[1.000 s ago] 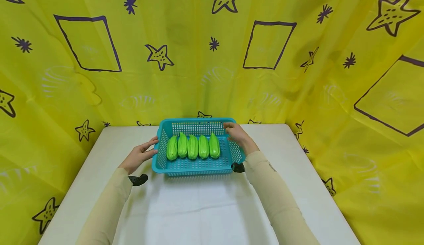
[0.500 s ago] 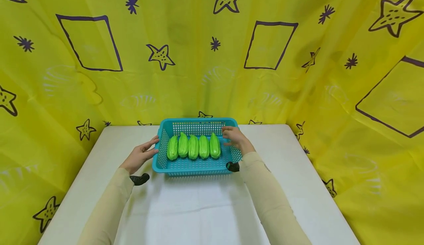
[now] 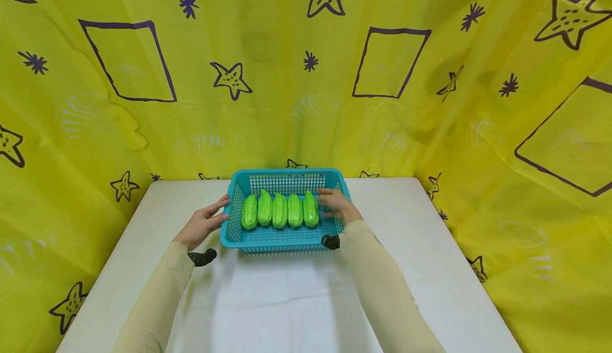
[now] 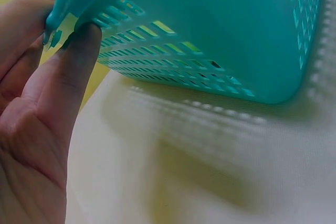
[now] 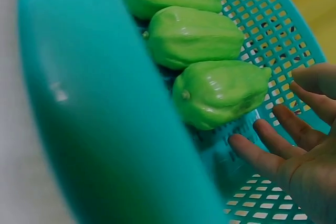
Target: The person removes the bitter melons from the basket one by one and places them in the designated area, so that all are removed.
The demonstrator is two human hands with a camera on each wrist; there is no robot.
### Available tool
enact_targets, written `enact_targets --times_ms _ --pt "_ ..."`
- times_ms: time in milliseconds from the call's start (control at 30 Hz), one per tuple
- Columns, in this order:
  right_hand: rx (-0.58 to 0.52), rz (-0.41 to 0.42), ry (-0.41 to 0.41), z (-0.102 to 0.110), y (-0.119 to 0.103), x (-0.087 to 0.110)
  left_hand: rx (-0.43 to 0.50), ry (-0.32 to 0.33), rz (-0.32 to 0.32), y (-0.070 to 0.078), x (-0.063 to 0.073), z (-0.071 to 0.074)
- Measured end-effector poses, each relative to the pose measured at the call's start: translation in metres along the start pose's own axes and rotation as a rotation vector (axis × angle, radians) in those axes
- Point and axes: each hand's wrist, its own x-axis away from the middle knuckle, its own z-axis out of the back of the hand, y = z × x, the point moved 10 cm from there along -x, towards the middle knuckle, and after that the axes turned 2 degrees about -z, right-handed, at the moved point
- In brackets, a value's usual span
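A teal plastic basket with a perforated wall stands on the white table. Inside it several light green, ridged, elongated vegetables with pointed ends lie side by side in a row. My left hand is at the basket's left side; in the left wrist view its thumb presses under the rim, with the other fingers across from it. Over the basket's right part reaches my right hand, its fingers spread and holding nothing. Its fingertips are close beside the rightmost vegetable.
Yellow curtains printed with dark stars and frames rise behind the table and along both sides. The basket sits near the table's back edge. A dark device shows at the left wrist, another at the right.
My right hand has moved left and slightly down, from the basket's right rim to beside the rightmost vegetable. The left hand has kept its place, and the row of vegetables is as before.
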Motion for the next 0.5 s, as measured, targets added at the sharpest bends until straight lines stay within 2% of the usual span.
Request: enact_targets --times_ms 233,500 --pt "0.020 -0.009 -0.021 -0.005 0.008 -0.002 0.008 0.000 0.012 0.000 0.000 -0.001" --pt "0.101 0.001 -0.017 -0.008 0.012 -0.005 0.002 -0.003 0.016 -0.002 0.000 -0.001"
